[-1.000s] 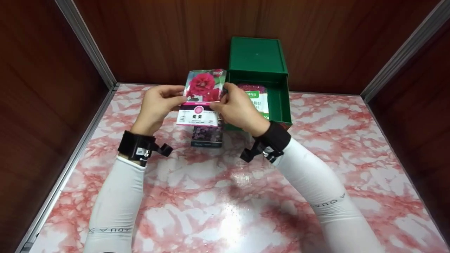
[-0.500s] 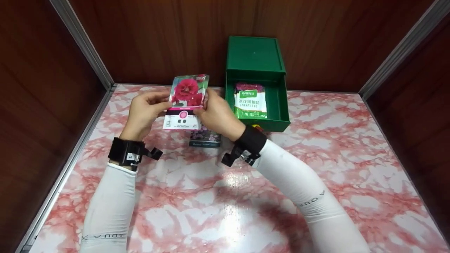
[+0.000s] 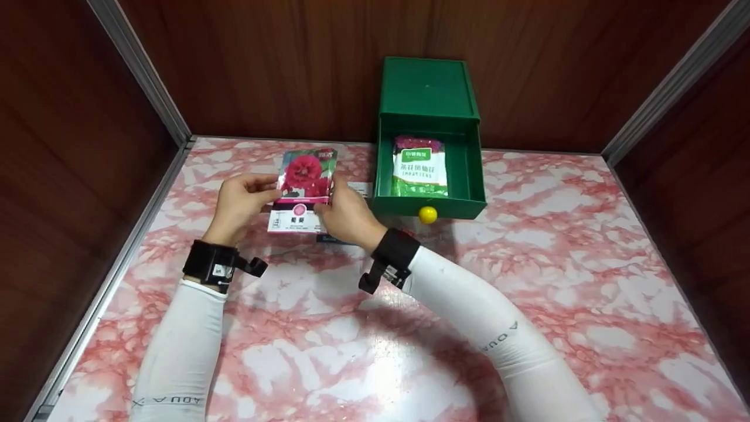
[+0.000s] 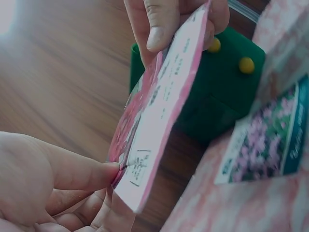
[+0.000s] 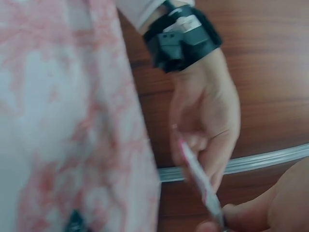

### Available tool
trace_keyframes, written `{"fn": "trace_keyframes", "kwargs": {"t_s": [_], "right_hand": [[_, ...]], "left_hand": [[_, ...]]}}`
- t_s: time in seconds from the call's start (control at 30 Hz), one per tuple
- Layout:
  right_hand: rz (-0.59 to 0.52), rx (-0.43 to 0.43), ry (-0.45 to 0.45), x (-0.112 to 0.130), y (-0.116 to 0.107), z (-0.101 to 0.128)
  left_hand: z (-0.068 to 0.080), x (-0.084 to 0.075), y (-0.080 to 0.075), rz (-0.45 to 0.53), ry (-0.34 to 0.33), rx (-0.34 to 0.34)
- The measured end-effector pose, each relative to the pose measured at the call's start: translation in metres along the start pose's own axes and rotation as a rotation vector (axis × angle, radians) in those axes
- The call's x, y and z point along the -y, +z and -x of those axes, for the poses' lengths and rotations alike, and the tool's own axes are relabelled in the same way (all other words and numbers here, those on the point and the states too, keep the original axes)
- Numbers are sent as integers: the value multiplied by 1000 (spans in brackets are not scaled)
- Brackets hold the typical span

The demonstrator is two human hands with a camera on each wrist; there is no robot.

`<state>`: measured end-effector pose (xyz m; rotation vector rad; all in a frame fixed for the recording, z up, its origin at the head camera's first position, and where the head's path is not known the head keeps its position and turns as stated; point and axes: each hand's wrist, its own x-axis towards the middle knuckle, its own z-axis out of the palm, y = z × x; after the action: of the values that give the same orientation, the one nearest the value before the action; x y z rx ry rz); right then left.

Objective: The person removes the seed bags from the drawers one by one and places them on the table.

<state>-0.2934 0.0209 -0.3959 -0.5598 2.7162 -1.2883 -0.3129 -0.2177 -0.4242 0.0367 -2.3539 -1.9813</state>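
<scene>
Both hands hold one seed packet (image 3: 302, 189) with a red flower picture above the marble table, left of the green drawer box (image 3: 429, 97). My left hand (image 3: 243, 202) pinches its left edge; my right hand (image 3: 345, 214) pinches its right edge. From the left wrist camera the packet (image 4: 157, 111) shows edge-on, my left thumb under it and right fingers (image 4: 161, 24) at its top. Seen from the right wrist, the packet edge (image 5: 200, 181) runs between both hands. A dark purple-flower packet (image 4: 265, 140) lies flat on the table, mostly hidden under my right hand in the head view.
The green box's drawer (image 3: 430, 199) stands pulled open with a green-and-white packet (image 3: 419, 166) inside and a yellow knob (image 3: 428, 214) on its front. Wooden walls close the back and sides. The marble table (image 3: 527, 264) stretches to the right and toward me.
Both hands have carried the red-flower packet leftward and down, away from the open drawer. The yellow knob and the packet in the drawer have come into view.
</scene>
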Motion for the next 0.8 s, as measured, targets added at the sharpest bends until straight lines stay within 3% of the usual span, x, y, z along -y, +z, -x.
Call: {"fn": "trace_keyframes", "kwargs": {"t_s": [0.37, 0.4, 0.6, 0.63, 0.8], "right_hand": [[-49, -25, 131, -40, 32, -13], [-41, -35, 125, -54, 39, -19], [-44, -21, 108, -63, 50, -20], [-58, -7, 112, -52, 46, -15], [-142, 22, 105, -55, 50, -15]], "left_hand": [[-10, 33, 2, -133, 32, 11], [-11, 35, 2, -138, 24, 10], [-11, 48, -1, -197, -7, -17], [-11, 49, -1, -200, -9, -21], [-12, 55, -2, -156, -49, -40]]}}
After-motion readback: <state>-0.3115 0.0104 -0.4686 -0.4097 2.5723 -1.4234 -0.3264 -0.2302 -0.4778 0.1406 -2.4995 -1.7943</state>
